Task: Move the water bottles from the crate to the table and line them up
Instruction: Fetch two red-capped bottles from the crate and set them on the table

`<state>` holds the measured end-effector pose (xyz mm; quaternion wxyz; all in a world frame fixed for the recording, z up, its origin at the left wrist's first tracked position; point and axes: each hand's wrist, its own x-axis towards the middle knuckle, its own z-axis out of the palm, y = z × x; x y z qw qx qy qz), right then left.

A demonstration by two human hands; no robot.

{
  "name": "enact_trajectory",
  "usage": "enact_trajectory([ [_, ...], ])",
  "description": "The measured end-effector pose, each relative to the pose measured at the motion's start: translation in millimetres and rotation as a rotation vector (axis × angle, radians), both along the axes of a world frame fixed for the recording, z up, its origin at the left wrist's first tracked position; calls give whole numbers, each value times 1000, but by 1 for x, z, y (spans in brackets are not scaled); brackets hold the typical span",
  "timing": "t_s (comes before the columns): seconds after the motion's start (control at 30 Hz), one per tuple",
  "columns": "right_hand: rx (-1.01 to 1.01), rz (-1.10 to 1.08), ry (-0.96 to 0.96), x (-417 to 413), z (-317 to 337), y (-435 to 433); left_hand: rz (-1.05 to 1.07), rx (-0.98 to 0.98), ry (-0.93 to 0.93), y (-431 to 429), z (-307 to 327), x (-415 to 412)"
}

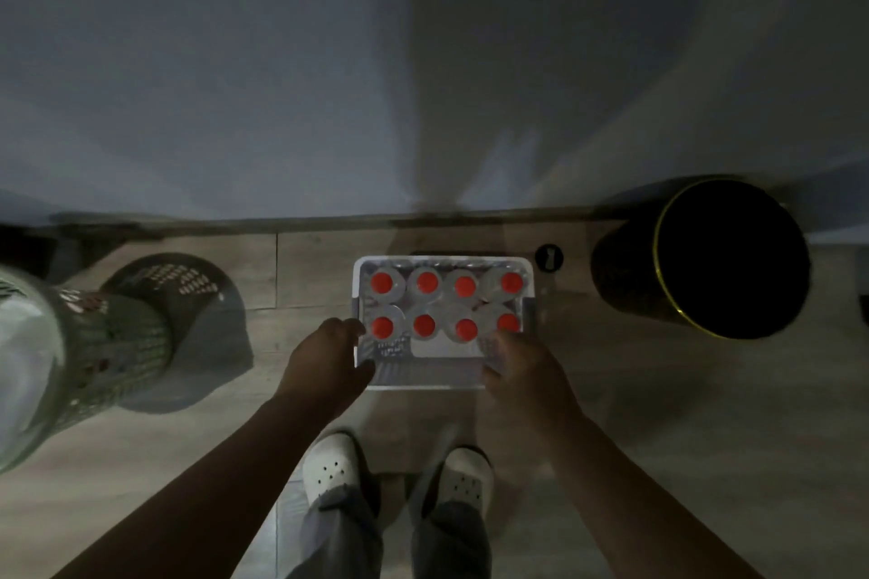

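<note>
Head view: left hand (pixel 324 362) and right hand (pixel 522 367) seemingly grip crate (pixel 423 383); writing on bottles (pixel 425 282) unreadable.

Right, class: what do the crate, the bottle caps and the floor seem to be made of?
Crate: probably plastic, white and smooth, with thin moulded walls and rounded corners. Bottle caps: likely plastic, plain matte red discs. Floor: wood or wood-look laminate, pale with grain and plank seams; the dim light leaves that open.

A green perforated laundry basket (pixel 98 343) stands at the left beside a grey basket (pixel 188 292). A black bin (pixel 705 259) with a yellow rim stands at the right, and a small black disc (pixel 549 258) lies on the wooden floor (pixel 658 400).
</note>
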<state>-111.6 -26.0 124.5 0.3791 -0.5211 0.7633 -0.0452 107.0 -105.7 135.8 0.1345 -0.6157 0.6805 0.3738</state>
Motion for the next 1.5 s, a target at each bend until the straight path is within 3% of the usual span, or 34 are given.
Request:
enact_trajectory([
  [0.23,-114,59,19,10,-111,-7,37,-36,47,5,-94,-9],
  [0.37,-110,92,136,14,-142,-13,66,-44,49,6,-127,-13],
  [0.57,-255,61,134,10,-145,-21,146,-130,65,1,-143,-22],
  [0.73,-259,27,91,11,-118,-17,154,-116,84,5,-124,-16],
  [0.97,-230,-80,47,17,-22,5,173,-86,122,19,-30,-5],
  [1.1,-280,-104,-13,22,60,15,172,-125,158,31,49,0],
  [1.3,-156,-237,-74,22,200,15,203,-233,234,42,178,10],
  [1.5,-370,-240,-92,25,348,17,212,-345,352,45,314,14],
])
